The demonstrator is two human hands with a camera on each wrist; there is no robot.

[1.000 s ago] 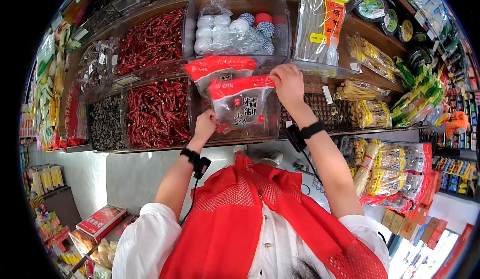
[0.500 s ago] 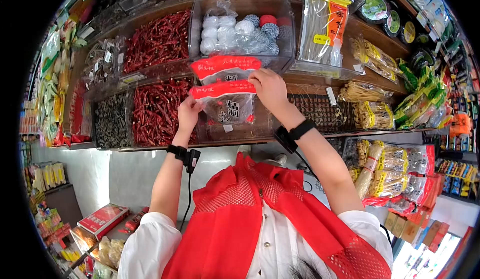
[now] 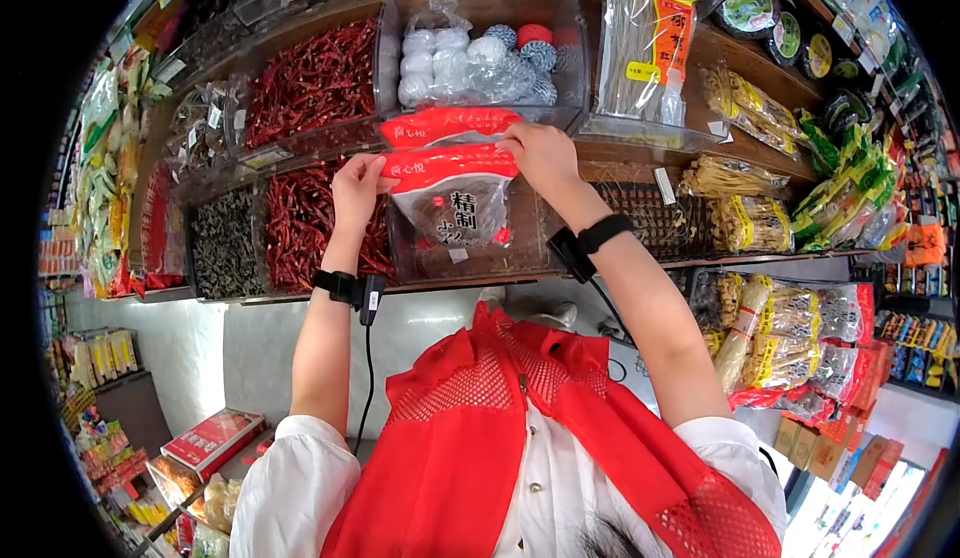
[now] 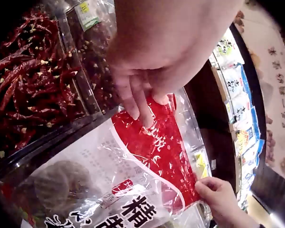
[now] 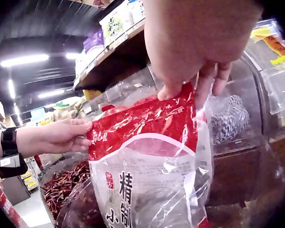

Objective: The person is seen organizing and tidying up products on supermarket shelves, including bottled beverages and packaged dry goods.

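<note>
A clear plastic food bag (image 3: pixel 460 203) with a red top band and black Chinese characters hangs between both hands, over a clear bin. My left hand (image 3: pixel 357 190) pinches its upper left corner between thumb and fingers. At the opposite top corner my right hand (image 3: pixel 541 158) grips the red band, thumb in front, as the right wrist view shows. Greyish contents show through the plastic of the bag (image 5: pixel 156 199) lower down. Just behind it, a second bag (image 3: pixel 440 128) with the same red top stands in the bin, its lower part hidden.
Dried red chillies (image 3: pixel 318 83) fill bins on the left, beside a bin of dark dried goods (image 3: pixel 228 243). Behind the bags, a bin holds balls of string (image 3: pixel 440 63). Packs of dried noodles (image 3: pixel 645 48) stand at the right. A shelf edge (image 3: pixel 460 283) runs in front of the body.
The left hand has moved from the bag's lower left side up to its top left corner. The bag has shifted slightly left and risen again after dipping. The right hand keeps its hold.
</note>
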